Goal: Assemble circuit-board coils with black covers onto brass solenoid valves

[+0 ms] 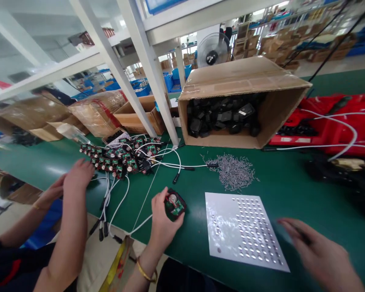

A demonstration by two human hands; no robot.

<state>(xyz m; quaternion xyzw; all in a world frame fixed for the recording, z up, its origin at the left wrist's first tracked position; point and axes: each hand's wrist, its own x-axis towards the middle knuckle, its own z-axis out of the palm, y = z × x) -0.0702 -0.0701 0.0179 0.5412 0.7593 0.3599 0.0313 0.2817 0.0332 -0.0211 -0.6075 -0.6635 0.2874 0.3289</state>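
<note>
My left hand (pixel 164 222) has thumb and fingers wrapped snugly round a black module (pixel 175 205) with a green board, over the green bench (pixel 196 247), left of the white sheet (pixel 223 233). My right hand (pixel 320 253) is a blur, curled, maybe on something dark, can't tell. Labels (pixel 294 140) on the red bin (pixel 313 142) are unreadably small. A metal pin pile (pixel 235 172) sits behind.

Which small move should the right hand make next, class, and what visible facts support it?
Probably, the right hand should reach to the white sheet and lift one of its silver dots: the left hand holds the black unit with its green circuit board exposed, and the sheet lies between both hands. Blur hides whether the right hand holds anything.
</note>
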